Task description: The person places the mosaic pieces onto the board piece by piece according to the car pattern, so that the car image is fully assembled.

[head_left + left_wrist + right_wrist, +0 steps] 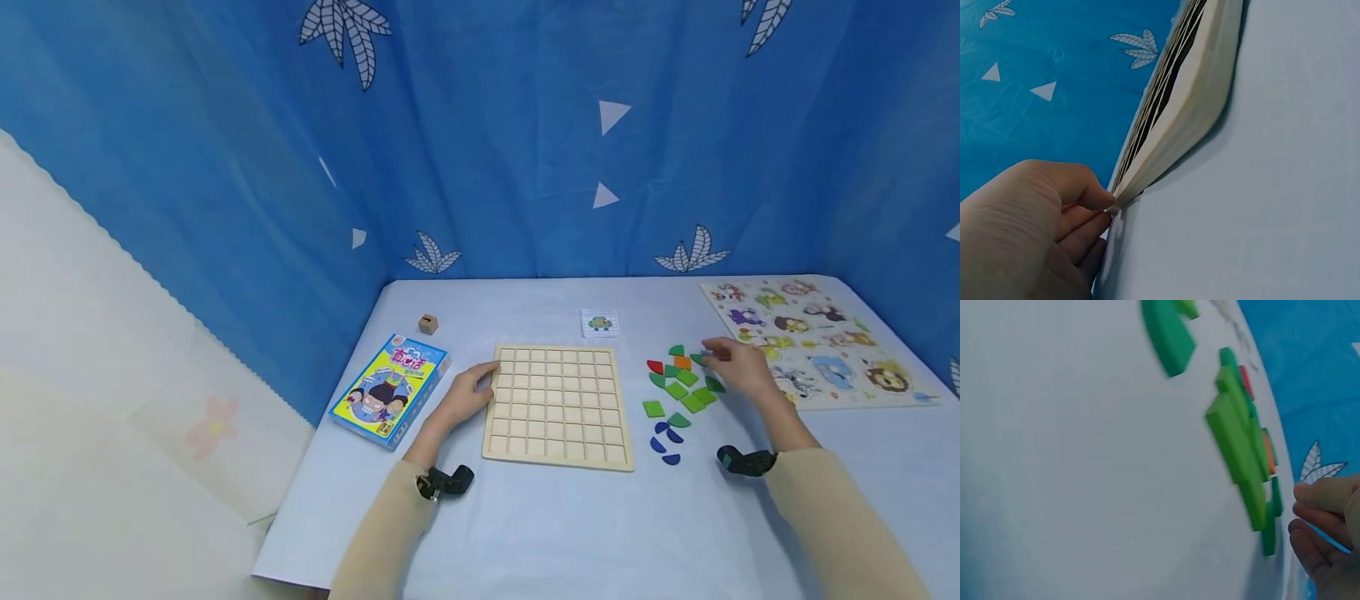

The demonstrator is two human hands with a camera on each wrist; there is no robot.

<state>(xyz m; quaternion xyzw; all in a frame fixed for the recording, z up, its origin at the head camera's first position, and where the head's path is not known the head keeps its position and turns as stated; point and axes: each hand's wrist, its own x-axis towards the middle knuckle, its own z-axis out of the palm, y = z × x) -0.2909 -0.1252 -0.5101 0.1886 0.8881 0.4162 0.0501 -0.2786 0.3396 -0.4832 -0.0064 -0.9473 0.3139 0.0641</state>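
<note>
Two beige sleeves fill the near edge, each wrist wearing one black camera. Left hand (468, 393) sits at the left edge of the wooden grid board (557, 406); the left wrist view shows its thumb and fingers (1088, 195) pinching that board's edge, so it's gripping the board. One board, lying flat on the pale blue table (570, 533), every cell bare.

Over to the right hand (738, 367): it hovers at the far right side of the loose tiles (678, 390), fingers loosely curled right beside a green piece (1270, 515). Whether it actually pinches anything, the pictures don't settle.

Counting the tiles just right of the board: roughly nine green, one orange (682, 362), one red (656, 367), and three dark blue half-rounds (667, 442) nearest the person. The green count is approximate, since the hand covers some.

Farther out, one small pattern card (600, 323) lies beyond the board's far edge. One colourful box (390, 387) rests left of the left hand, one small wooden cube (428, 324) behind it. One animal puzzle (813, 342) sits at far right. Blue curtains hang behind the table.
</note>
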